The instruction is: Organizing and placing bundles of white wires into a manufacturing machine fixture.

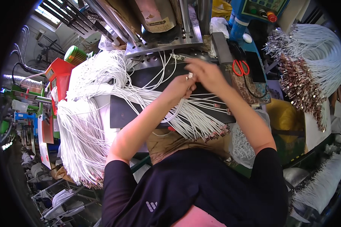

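Note:
My left hand is closed on a white cable, whose small pale connector sticks up from the fingertips. Close beside that connector is my right hand, smeared by motion, so what its fingers hold does not show. Under both hands a fan of white cables with brownish connector ends spreads across a black work surface. Several thin cables run from the press base down toward the pile. At the left, a thick bundle of white cables hangs over the table edge.
Orange-handled scissors lie at the right beside a dark flat device. A control box with a red button stands beyond. Another large cable bundle hangs at the far right. A clear plastic bag sits below my right forearm.

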`<state>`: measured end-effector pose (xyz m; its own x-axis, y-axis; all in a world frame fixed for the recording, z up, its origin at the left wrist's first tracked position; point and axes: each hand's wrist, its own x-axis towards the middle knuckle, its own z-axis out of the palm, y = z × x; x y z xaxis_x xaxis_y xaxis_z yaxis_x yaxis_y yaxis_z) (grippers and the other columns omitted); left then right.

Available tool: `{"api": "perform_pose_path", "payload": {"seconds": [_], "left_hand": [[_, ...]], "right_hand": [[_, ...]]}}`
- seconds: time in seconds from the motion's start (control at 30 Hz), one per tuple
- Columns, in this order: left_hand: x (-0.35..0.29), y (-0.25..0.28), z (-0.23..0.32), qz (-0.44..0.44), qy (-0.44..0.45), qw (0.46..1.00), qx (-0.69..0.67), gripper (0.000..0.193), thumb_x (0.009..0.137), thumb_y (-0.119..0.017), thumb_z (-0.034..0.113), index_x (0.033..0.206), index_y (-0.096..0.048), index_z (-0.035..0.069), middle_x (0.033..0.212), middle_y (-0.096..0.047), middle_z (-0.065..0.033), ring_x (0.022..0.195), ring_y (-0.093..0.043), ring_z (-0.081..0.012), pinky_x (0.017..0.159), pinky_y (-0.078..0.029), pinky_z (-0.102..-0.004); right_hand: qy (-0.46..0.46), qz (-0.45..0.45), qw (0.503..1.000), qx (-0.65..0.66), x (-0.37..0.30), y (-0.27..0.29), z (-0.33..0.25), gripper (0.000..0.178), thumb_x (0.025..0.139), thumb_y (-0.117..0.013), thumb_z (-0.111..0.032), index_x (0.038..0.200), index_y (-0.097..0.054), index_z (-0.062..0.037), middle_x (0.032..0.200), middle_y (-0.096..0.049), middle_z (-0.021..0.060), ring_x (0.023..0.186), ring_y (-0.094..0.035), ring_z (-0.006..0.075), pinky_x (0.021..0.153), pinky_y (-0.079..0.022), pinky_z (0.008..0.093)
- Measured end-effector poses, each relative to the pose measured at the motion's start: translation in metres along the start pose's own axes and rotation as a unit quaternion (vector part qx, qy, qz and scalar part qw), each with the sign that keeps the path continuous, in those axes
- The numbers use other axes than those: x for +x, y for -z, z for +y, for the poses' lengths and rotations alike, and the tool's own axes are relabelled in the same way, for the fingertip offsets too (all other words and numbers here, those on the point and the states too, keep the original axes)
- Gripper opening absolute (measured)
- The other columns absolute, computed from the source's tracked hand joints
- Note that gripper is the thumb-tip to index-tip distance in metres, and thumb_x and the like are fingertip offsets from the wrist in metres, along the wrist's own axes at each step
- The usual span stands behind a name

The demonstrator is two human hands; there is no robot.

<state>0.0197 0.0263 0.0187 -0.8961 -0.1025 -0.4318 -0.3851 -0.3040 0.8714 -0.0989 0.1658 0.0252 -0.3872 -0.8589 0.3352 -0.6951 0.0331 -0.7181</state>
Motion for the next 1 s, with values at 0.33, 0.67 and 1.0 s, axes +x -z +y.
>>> {"api": "perform_pose_path", "payload": {"seconds": [0.33,0.67,1.0], "left_hand": [[0.015,0.024,0.000,0.055,-0.010,0.991,-0.118,0.027,0.096,-0.065,0.024,0.112,-0.064,0.002,0.093,-0.069,-0.0075,0.076,-0.063,-0.0137,0.072,-0.050,-0.0227],[0.016,0.009,-0.010,0.059,-0.016,0.989,0.132,0.022,0.089,-0.072,0.022,0.096,-0.067,0.002,0.079,-0.065,-0.0024,0.065,-0.060,-0.0112,0.062,-0.049,-0.0237],[0.013,0.010,-0.010,0.031,-0.021,0.993,0.114,0.020,0.088,-0.074,0.021,0.090,-0.067,0.003,0.075,-0.064,-0.0022,0.063,-0.059,-0.0100,0.059,-0.047,-0.0232]], "right_hand": [[0.041,0.112,0.948,-0.295,-0.007,-0.025,0.049,0.034,0.086,-0.061,-0.017,0.116,-0.062,-0.0020,0.088,-0.066,0.0137,0.076,-0.063,0.0256,0.065,-0.049,0.0364],[-0.350,0.034,0.895,0.276,0.003,-0.005,0.044,0.039,0.091,-0.048,-0.018,0.123,-0.064,-0.0017,0.086,-0.066,0.0084,0.069,-0.060,0.0150,0.059,-0.046,0.0292],[-0.258,0.032,0.945,0.197,-0.006,-0.013,0.037,0.036,0.092,-0.047,-0.019,0.112,-0.069,0.0008,0.090,-0.072,0.0155,0.080,-0.069,0.0244,0.076,-0.052,0.0346]]}}
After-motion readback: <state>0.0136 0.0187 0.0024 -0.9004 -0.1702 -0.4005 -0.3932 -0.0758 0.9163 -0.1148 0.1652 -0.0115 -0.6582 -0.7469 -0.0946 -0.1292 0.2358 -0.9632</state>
